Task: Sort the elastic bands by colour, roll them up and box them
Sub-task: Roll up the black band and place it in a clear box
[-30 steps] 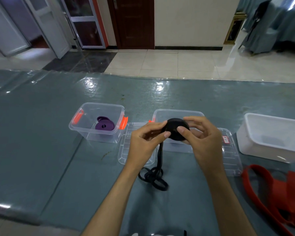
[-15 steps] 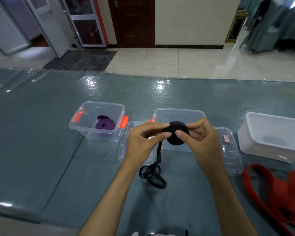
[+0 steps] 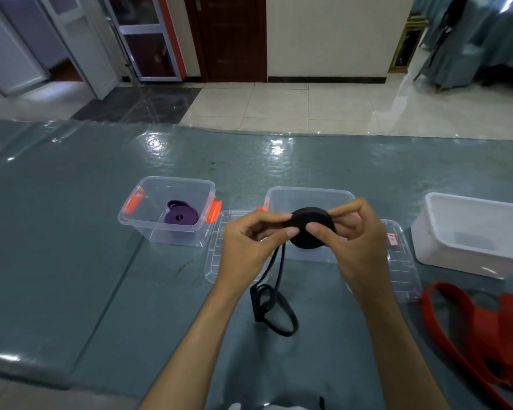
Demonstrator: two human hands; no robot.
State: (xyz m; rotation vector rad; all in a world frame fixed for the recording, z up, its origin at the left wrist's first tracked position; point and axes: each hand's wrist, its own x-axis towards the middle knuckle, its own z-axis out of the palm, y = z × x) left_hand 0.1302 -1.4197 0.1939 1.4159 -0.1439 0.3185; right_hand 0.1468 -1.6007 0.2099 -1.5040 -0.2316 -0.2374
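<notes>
A black elastic band, partly wound into a thick roll, is held above the table in front of the middle clear box. My left hand pinches the roll's left edge. My right hand grips its right side, thumb on the face. The band's loose tail hangs down and lies in loops on the table. Rolled purple bands sit in the left clear box with orange clips. Loose red bands lie at the right.
A white tub stands at the right, behind the red bands. Two clear lids lie flat: a left lid beside my left hand and a right lid under my right hand. The table has a shiny grey-green cover.
The roll has turned a little between my fingers and grown slightly. The loose tail on the table has shortened and drawn closer to my hands.
</notes>
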